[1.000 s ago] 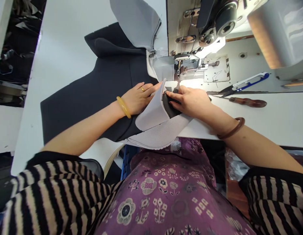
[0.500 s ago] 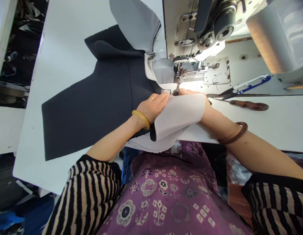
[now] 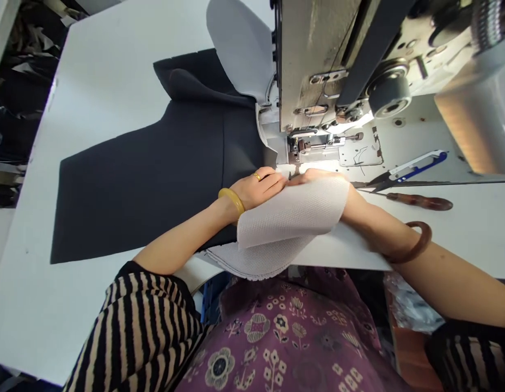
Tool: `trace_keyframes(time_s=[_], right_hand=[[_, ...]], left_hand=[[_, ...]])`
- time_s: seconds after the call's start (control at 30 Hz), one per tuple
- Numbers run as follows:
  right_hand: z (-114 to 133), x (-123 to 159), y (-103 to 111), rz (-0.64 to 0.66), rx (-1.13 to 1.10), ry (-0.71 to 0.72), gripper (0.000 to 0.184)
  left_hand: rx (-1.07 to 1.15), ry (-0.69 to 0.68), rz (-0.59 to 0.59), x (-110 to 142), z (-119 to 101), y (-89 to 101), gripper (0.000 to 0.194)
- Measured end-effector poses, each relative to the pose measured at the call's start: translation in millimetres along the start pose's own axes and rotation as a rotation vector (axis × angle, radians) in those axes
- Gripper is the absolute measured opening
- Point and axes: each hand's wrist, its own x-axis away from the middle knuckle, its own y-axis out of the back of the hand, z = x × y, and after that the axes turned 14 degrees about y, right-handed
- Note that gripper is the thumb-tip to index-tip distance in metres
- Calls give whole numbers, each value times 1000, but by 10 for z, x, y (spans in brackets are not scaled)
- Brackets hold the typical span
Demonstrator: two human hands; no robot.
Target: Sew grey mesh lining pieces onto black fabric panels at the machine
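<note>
A dark garment piece (image 3: 154, 179) lies flat, its right edge near the sewing machine's presser foot (image 3: 295, 148). My left hand (image 3: 260, 189), with a yellow bangle and a ring, is closed on the edge of this cloth, fingers together and pointing right. Fingertip to fingertip with it, my right hand (image 3: 315, 175) pinches the edge of a white mesh fabric (image 3: 295, 209), which folds back toward me and covers part of that hand. Both hands are just on my side of the needle area. Their undersides are hidden.
The sewing machine head (image 3: 309, 65) rises at upper right. Blue-and-white thread snips (image 3: 416, 169) and a wooden-handled awl (image 3: 419, 201) lie right of my right hand. A grey fabric panel (image 3: 240, 43) reaches behind the machine. The white table (image 3: 93, 98) extends left.
The camera view has shifted, so the machine head fills more of it. My hands have drawn closer together at the cloth edge, and the white mesh flap has spread left toward my left wrist.
</note>
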Motion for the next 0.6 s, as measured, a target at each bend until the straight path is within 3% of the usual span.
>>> trace_keyframes(time_s=[0.13,0.3,0.43,0.6], right_hand=[[72,53,119,167,62,57,31],[246,38,226,362,264,-111,41],[296,-1,269,417,255,-151,45],[315,-13,304,383,206,-131,42]], left_hand=[[20,-137,-155,11,60,5,34],[-75,-138,-313,29,6,1,25],[-74,-79,-383,13,-68,-6,19],[-77,-49,-426,-10,-102,-10,15]])
